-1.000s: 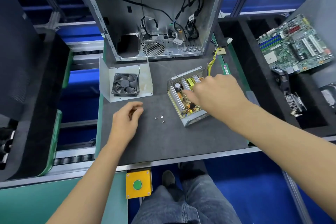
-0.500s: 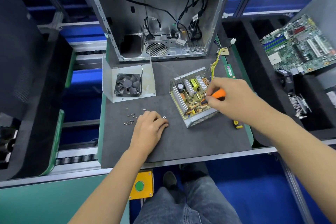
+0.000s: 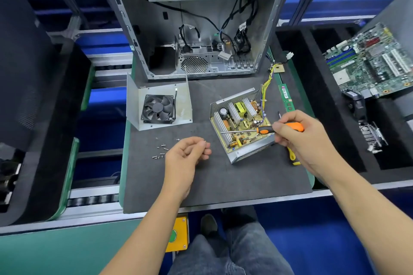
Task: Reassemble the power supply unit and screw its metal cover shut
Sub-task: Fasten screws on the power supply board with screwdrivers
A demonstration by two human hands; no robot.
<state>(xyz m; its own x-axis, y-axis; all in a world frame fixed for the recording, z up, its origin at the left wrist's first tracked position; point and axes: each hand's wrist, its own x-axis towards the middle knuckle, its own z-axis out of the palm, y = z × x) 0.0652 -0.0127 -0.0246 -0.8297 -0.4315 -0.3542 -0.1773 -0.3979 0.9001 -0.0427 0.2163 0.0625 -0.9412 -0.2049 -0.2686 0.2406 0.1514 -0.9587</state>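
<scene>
Since a second ago, the right hand [image 3: 301, 138] is gripping an orange screwdriver [image 3: 263, 129] over the power supply unit [image 3: 240, 124], while the left hand [image 3: 185, 154], loosely curled, is lifting off the mat; a pinched screw I cannot confirm. Loose screws [image 3: 161, 152] are waiting just beside. Farther back, the metal cover [image 3: 158, 105], fan inside, is sitting apart, still unfitted.
</scene>
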